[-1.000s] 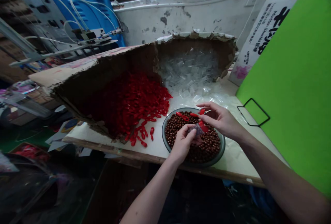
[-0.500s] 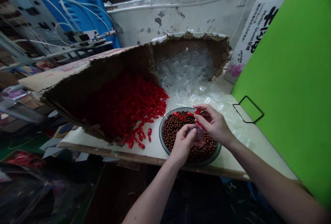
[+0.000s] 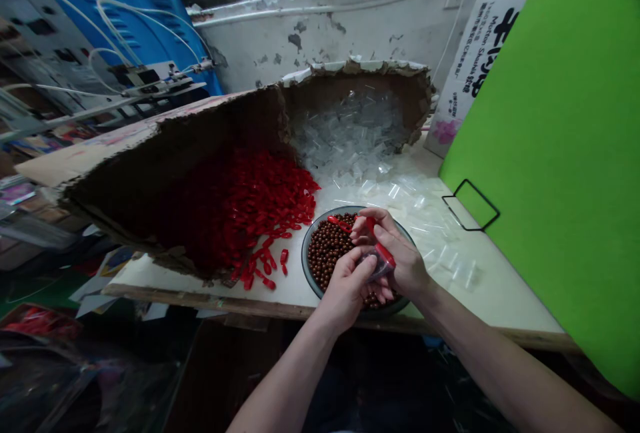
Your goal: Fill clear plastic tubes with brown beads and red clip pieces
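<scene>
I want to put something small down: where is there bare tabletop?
Likely best: the tabletop at front right, between the green board and the scattered clear pieces. A narrower patch lies between the bowl and the loose red pieces. It is crowded behind the bowl and at the cardboard box's mouth, where red pieces spill out.

1 head-worn view, above the near edge of the surface (image 3: 515, 303), facing forward and down, near left hand (image 3: 343, 293) and right hand (image 3: 407, 263), reaching the wall (image 3: 355, 40) beyond
</scene>
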Tool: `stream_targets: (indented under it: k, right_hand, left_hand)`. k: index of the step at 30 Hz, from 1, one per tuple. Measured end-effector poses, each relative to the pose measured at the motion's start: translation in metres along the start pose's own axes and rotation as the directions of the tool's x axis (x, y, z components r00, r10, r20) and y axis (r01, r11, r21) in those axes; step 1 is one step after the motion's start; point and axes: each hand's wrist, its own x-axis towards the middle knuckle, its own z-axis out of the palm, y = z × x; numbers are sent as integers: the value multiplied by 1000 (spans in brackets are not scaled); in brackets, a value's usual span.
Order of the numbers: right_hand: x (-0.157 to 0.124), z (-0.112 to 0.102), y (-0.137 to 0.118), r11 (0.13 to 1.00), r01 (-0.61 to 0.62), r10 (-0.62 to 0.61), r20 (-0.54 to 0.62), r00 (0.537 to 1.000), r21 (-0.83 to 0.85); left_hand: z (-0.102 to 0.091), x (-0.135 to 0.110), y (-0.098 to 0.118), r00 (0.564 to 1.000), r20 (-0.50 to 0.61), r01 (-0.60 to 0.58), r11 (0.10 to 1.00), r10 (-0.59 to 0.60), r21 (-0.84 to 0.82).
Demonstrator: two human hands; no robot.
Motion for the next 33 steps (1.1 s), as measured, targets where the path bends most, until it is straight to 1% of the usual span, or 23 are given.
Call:
stream_targets:
  k: [3,5,7,9,12,14,16,18,20,21,23,26,28,30,33]
  right_hand:
    - [4,-2,-2,996,48,-50,-22,999,-69]
    - [8,-7,-4,991,58,-62,-32,998,-120]
    - [8,-14,-8,989,64,-74,-65,995,-136]
    - [5,-20,-12,984,79,-96,-104,990,-159]
    - [-3,-26,-17,961,86,-116,-103,988,-262]
    - [-4,-28,-19,949,66,-107,-119,987,-308]
    - [2,-27,-19,947,31,-81,-144,986,-320]
    - [12,-24,-19,947,-27,-12,-120,993,-319]
    - [20,-18,-18,951,-74,61,-54,997,-301]
    - [23,-14,-17,956,-90,87,-22,996,-280]
    - [24,-6,-15,972,-102,106,10,994,-213]
    - [16,3,-11,993,-99,99,-4,995,-60]
    - [10,7,-8,995,-92,93,-8,996,27]
    - [5,9,-4,994,-86,86,-6,996,67]
    - [1,11,2,994,-88,91,-34,995,65]
  left_hand:
    - [1,1,3,1000,4,2,1000,-2,1]
    - [-1,4,5,1000,12,10,1000,-10,-13]
    - [-6,8,7,1000,15,6,999,-6,-32]
    - [-11,10,9,1000,3,-8,999,8,-50]
    - [-17,8,11,999,-33,-20,998,18,-54]
    - [-19,5,10,999,-37,-10,1000,9,-22]
    - [-19,2,7,1000,-19,12,1000,-11,26]
    - [-16,-1,4,1000,6,28,996,-29,83]
    - [-11,-2,2,1000,11,24,988,-26,149]
    - [-8,-2,2,1000,-5,12,981,-11,193]
    - [-1,-3,3,996,-75,-28,956,52,293]
    - [5,-4,4,963,-193,-96,909,187,405]
    - [5,-6,2,945,-224,-122,891,240,437]
    - [3,-8,0,938,-238,-115,877,250,467]
    - [0,-9,-3,941,-251,-76,865,227,495]
